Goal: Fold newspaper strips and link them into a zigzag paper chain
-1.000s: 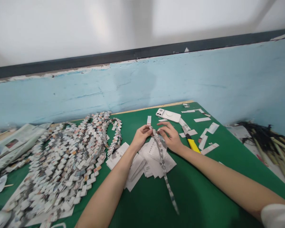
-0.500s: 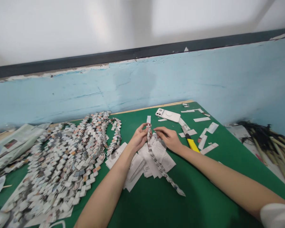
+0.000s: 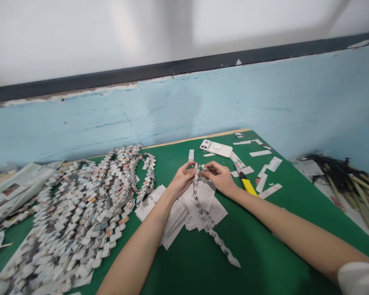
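Observation:
A zigzag chain of folded paper (image 3: 199,203) hangs from my fingers and trails toward me, its pointed end lying on the green table. My left hand (image 3: 183,179) pinches the chain near its upper end. Close on the right, my right hand (image 3: 219,176) has its thumb and forefinger pinched together at the chain's top; a small white bit of paper seems to show at the fingertips, too small to make out fully. Under the chain lie loose printed paper sheets (image 3: 175,219), partly covered by my left forearm.
A large heap of folded-paper chains (image 3: 86,213) fills the left side, beside newspaper (image 3: 15,188). A white phone (image 3: 217,148), a yellow utility knife (image 3: 249,186) and scattered paper strips (image 3: 270,191) lie right of centre. Sticks (image 3: 359,196) lie beyond the table's right edge.
My hands have come together at the chain's top, and the chain's upper part has shifted slightly right. Its pointed lower end has slid a little nearer to me.

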`<state>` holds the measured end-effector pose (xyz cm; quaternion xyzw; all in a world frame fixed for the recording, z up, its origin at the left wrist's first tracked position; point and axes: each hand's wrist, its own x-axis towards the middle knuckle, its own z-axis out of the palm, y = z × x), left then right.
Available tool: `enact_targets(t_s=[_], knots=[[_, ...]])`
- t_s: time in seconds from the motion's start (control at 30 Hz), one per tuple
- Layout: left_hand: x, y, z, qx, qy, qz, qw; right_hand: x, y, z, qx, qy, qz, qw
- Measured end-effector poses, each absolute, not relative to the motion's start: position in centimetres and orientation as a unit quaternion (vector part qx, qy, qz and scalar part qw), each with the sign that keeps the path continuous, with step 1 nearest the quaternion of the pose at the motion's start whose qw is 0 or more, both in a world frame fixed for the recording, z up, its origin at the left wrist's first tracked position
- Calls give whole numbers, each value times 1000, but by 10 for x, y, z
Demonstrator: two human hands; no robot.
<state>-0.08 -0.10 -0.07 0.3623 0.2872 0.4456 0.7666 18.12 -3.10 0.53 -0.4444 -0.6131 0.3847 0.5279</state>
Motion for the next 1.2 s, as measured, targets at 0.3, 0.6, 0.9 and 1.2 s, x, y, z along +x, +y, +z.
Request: enact_targets(t_s=[0.3, 0.6, 0.9, 1.2], knots=[[1, -3, 1, 383, 275, 448, 759, 186, -34, 13, -420, -670, 354, 500], [1, -2, 0, 392, 282, 447, 753, 187, -32, 8, -434, -693, 313, 483], [2, -2, -5, 421, 284, 450, 735, 188, -33, 8, -437, -710, 274, 478], [1, -6, -5, 447, 289, 444, 721, 187, -35, 13, -440, -720, 262, 467]])
